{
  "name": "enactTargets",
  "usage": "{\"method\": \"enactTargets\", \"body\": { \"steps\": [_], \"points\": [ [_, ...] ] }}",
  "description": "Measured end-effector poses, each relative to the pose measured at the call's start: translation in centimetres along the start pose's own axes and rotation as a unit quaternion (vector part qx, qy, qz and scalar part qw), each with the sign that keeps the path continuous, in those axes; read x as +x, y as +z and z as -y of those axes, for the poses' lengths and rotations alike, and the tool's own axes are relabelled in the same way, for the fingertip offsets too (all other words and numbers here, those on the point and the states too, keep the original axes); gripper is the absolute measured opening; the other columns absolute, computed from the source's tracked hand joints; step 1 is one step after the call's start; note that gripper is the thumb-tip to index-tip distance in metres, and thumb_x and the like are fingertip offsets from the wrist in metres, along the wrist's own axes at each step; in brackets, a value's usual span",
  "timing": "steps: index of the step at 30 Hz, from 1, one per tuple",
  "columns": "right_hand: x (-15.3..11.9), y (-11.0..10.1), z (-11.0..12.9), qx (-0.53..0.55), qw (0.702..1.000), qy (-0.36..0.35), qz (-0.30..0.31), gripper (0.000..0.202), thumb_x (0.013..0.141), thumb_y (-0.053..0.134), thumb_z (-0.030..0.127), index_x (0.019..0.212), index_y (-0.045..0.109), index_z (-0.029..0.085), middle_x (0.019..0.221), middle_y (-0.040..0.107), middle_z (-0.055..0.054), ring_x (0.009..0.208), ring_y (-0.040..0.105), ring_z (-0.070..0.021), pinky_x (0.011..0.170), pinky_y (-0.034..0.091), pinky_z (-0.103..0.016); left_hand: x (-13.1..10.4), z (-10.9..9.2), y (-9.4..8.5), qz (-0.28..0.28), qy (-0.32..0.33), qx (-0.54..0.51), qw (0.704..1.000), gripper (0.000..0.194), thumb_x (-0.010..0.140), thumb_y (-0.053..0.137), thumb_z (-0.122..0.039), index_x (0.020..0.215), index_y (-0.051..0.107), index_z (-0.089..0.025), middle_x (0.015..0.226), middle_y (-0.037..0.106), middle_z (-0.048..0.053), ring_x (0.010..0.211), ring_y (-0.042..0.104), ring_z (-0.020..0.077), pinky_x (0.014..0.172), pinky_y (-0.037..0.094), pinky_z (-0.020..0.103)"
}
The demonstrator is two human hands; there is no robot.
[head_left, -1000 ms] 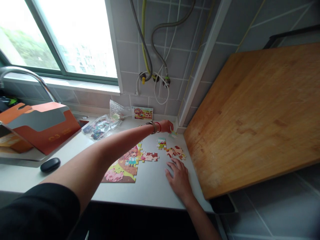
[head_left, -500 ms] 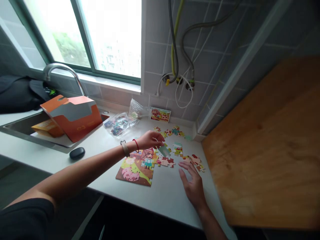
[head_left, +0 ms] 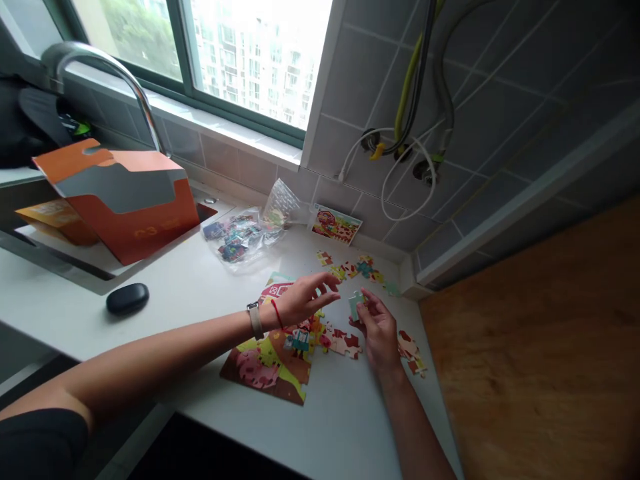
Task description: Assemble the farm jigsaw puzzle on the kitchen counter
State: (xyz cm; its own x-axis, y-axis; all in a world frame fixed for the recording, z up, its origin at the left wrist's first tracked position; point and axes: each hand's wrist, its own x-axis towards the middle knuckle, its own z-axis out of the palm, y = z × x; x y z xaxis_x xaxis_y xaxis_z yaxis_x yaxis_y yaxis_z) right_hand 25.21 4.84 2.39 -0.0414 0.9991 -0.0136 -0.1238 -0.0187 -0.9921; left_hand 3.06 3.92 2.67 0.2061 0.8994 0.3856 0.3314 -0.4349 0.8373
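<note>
Pinched between the thumb and fingers of the right hand (head_left: pixel 381 339) is a pale green puzzle piece (head_left: pixel 356 307), the grip nearly closed on it and most of the piece showing beyond the fingertips, on the side toward the left hand (head_left: pixel 303 301). That other hand looks empty — fingers loosely bent and parted, nothing seen between them — and it reaches over the upper part of the part-built puzzle (head_left: pixel 260 363). The step in hand seems to be turning or sizing up one piece before it is placed; the next move, as I judge it, calls for matching its colour and tabs to a neighbour, then lowering it flat so that the edges lock without nudging the rest. The piece appears to be held just above the counter (head_left: pixel 340 420), to the right of the built section and apart from it. A joined strip with a cow pattern (head_left: pixel 345 343) juts from that section toward the right wrist. Beyond the hands lie loose pieces (head_left: pixel 365 268), with the picture card (head_left: pixel 335 225) propped against the wall behind them, while more brown-and-cream pieces (head_left: pixel 410 350) sit just right of the right hand. Farther left are a clear plastic bag (head_left: pixel 243 243), a black case (head_left: pixel 127 299) and an orange box (head_left: pixel 135 223).
</note>
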Motion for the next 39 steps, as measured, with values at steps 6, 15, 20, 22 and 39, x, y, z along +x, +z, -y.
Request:
{"method": "enactTargets", "body": {
  "steps": [6, 15, 20, 22, 39],
  "points": [
    [-0.3, -0.2, -1.5, -0.002, 0.999, -0.027, -0.045, 0.044, 0.065, 0.095, 0.038, 0.074, 0.056, 0.021, 0.079, 0.06, 0.004, 0.068, 0.058, -0.0104, 0.064, 0.053, -0.022, -2.1, 2.8, -0.1, 0.059, 0.111, 0.166, 0.978, 0.021, 0.108, 0.057, -0.039, 0.114, 0.068, -0.022, 0.107, 0.074, 0.006, 0.104, 0.068, 0.0221, 0.093, 0.056, 0.037],
    [-1.1, 0.6, -1.4, -0.036, 0.999, 0.002, -0.012, 0.06, 0.071, 0.093, 0.04, 0.125, 0.07, 0.026, 0.095, 0.067, 0.002, 0.068, 0.065, -0.0105, 0.06, 0.058, -0.023, -2.2, 3.2, 0.1, 0.036, 0.133, 0.146, 0.98, 0.017, 0.103, 0.068, -0.036, 0.109, 0.069, -0.02, 0.101, 0.076, 0.005, 0.094, 0.071, 0.0198, 0.085, 0.057, 0.033],
    [-1.0, 0.6, -1.8, -0.063, 0.997, 0.019, -0.031, 0.054, 0.066, 0.095, 0.044, 0.112, 0.079, 0.022, 0.109, 0.071, -0.003, 0.076, 0.072, -0.0157, 0.067, 0.067, -0.032, -2.2, 3.5, 0.2, 0.016, 0.116, 0.153, 0.981, 0.008, 0.101, 0.065, -0.022, 0.109, 0.068, -0.021, 0.101, 0.076, 0.003, 0.092, 0.072, 0.0191, 0.086, 0.057, 0.034],
    [-0.9, 0.5, -2.0, -0.074, 0.997, 0.017, -0.034, 0.054, 0.066, 0.094, 0.045, 0.112, 0.079, 0.022, 0.106, 0.073, -0.004, 0.076, 0.072, -0.0164, 0.068, 0.067, -0.033, -2.3, 3.6, 0.3, 0.015, 0.112, 0.157, 0.981, 0.009, 0.1, 0.065, -0.02, 0.108, 0.068, -0.022, 0.101, 0.076, 0.003, 0.092, 0.071, 0.0196, 0.086, 0.057, 0.034],
    [3.9, 0.7, -2.2, -0.433, 0.892, -0.123, 0.044, 0.044, 0.086, 0.068, 0.046, 0.114, 0.083, 0.016, 0.098, 0.079, -0.013, 0.09, 0.07, -0.0282, 0.088, 0.058, -0.045, -1.6, 4.9, 0.0, -0.094, 0.02, 0.166, 0.981, 0.043, 0.087, 0.051, 0.006, 0.118, 0.066, -0.02, 0.109, 0.075, 0.005, 0.104, 0.068, 0.0222, 0.093, 0.058, 0.04]
  ]
}}
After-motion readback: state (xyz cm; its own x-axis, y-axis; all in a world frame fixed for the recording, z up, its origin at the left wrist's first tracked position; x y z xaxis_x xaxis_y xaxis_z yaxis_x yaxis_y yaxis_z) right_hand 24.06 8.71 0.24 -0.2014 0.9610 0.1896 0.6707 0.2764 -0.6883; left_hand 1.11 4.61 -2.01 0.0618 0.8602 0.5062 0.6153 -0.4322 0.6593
